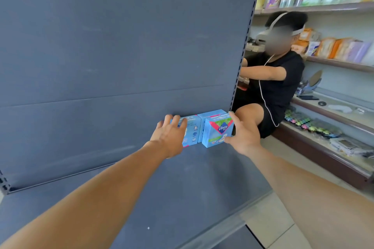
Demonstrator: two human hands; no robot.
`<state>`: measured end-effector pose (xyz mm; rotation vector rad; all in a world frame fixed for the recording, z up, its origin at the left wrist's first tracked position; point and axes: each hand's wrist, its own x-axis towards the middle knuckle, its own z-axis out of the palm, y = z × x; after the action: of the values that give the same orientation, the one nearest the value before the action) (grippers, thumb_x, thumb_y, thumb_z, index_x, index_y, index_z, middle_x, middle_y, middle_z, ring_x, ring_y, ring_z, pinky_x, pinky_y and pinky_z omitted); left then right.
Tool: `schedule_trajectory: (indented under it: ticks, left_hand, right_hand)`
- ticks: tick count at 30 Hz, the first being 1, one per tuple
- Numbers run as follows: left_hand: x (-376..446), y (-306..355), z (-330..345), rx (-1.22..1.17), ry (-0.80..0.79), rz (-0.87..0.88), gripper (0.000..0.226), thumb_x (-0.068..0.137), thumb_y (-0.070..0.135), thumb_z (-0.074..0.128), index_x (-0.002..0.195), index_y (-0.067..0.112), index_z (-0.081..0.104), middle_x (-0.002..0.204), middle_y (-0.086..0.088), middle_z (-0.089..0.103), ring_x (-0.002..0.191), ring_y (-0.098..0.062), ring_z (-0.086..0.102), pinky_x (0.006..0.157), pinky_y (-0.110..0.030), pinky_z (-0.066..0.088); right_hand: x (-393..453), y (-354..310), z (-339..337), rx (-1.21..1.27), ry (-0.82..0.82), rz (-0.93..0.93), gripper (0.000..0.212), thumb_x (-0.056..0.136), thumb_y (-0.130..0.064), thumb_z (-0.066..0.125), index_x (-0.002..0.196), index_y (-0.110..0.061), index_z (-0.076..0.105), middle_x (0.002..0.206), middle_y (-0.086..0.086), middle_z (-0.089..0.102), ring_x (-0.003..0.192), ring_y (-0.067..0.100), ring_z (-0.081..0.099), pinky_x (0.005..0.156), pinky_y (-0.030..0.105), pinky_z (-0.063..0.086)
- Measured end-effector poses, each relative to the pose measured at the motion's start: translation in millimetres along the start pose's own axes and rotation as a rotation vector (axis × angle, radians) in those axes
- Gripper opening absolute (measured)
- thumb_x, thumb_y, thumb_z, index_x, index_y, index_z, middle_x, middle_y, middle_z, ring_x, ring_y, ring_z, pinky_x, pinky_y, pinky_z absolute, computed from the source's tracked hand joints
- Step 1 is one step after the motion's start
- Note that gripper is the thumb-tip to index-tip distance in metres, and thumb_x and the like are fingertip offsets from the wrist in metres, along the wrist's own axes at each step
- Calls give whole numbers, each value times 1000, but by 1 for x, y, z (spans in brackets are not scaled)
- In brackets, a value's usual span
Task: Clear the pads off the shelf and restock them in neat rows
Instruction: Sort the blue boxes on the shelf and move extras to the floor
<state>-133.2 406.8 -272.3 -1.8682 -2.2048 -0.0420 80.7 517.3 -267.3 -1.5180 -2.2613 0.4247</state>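
Three light-blue pad packs stand at the back right corner of the grey shelf (141,188). My left hand (171,135) lies over the left pack (192,131), fingers curled on its top edge. My right hand (241,133) holds the front Libresse pack (217,130) from its right side, thumb at the lower front, fingers up along the side. A third pack (210,114) stands behind, against the back panel, partly hidden.
The shelf's grey back panel (121,46) rises right behind the packs, ending in a slotted upright post (240,66). A person in black (275,79) sits just beyond the post. Wall shelves with packaged goods (334,48) run along the right. Tiled floor lies below.
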Motion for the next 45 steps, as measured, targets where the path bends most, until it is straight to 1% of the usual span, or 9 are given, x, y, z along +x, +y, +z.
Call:
schedule_trajectory:
  ticks: [4, 10, 14, 20, 25, 29, 34, 40, 45]
  left_hand:
    - [2, 2, -9, -143, -42, -4, 61, 87, 12, 58, 141, 20, 31, 132, -7, 26, 110, -29, 40, 76, -36, 48]
    - [9, -7, -13, -259, -106, 7, 67, 89, -4, 43, 145, 32, 34, 123, -9, 39, 92, -23, 40, 78, -39, 51]
    - [13, -21, -13, -374, -140, 21, 57, 96, 8, 44, 145, 37, 36, 123, -7, 45, 101, -27, 52, 81, -39, 49]
    - [4, -34, -10, -437, -132, -37, 55, 96, 10, 44, 143, 38, 39, 122, -7, 46, 103, -26, 52, 80, -38, 50]
    - [-4, -32, -12, -482, -120, -56, 57, 95, 7, 43, 142, 39, 42, 118, -7, 50, 94, -25, 55, 67, -33, 50]
    - [-16, -29, -18, -558, -139, -46, 53, 95, 7, 43, 138, 37, 48, 123, -4, 57, 94, -21, 57, 53, -24, 43]
    - [-34, -25, -29, -613, -162, -17, 46, 96, 12, 51, 135, 35, 52, 123, -1, 61, 96, -19, 54, 69, -32, 50]
    - [-55, -24, -40, -648, -204, 30, 56, 90, 4, 48, 133, 39, 53, 123, 4, 60, 102, -20, 55, 82, -32, 49]
    - [-72, -19, -34, -707, -371, -26, 97, 77, 8, 67, 152, 38, 13, 124, -1, 55, 106, -22, 55, 90, -35, 51]
  right_hand:
    - [13, -8, -4, -150, -87, -50, 84, 90, -23, 66, 154, -35, 14, 144, 6, 34, 108, 17, 44, 55, 14, 29]
    - [22, -8, -7, -276, -92, -141, 64, 87, -22, 68, 140, -29, 33, 149, 5, 31, 128, 23, 42, 77, 23, 27]
    - [30, -8, -7, -304, -75, -218, 56, 86, -20, 70, 130, -25, 35, 135, 3, 42, 114, 25, 49, 74, 29, 32]
    - [37, -7, -9, -327, -89, -210, 39, 89, -31, 64, 120, -43, 43, 121, -4, 34, 110, 25, 45, 95, 42, 42]
    - [24, -12, -16, -237, -176, -290, 28, 94, -24, 62, 119, -25, 49, 102, -4, 43, 99, 23, 45, 76, 30, 34]
    - [2, -16, -25, -116, -297, -337, 28, 93, -22, 64, 120, -19, 55, 108, -2, 53, 101, 20, 53, 80, 30, 41]
    - [-28, -19, -22, 26, -332, -361, 23, 90, -25, 68, 110, -30, 59, 108, -11, 58, 101, 14, 56, 88, 33, 45]
    - [-57, -42, -9, 137, -325, -286, 56, 85, -30, 74, 135, -26, 50, 129, -3, 58, 111, 14, 58, 96, 32, 48]
    - [-72, -55, 7, 221, -312, -229, 70, 83, -26, 77, 142, -27, 40, 116, -5, 56, 104, 15, 56, 91, 27, 46]
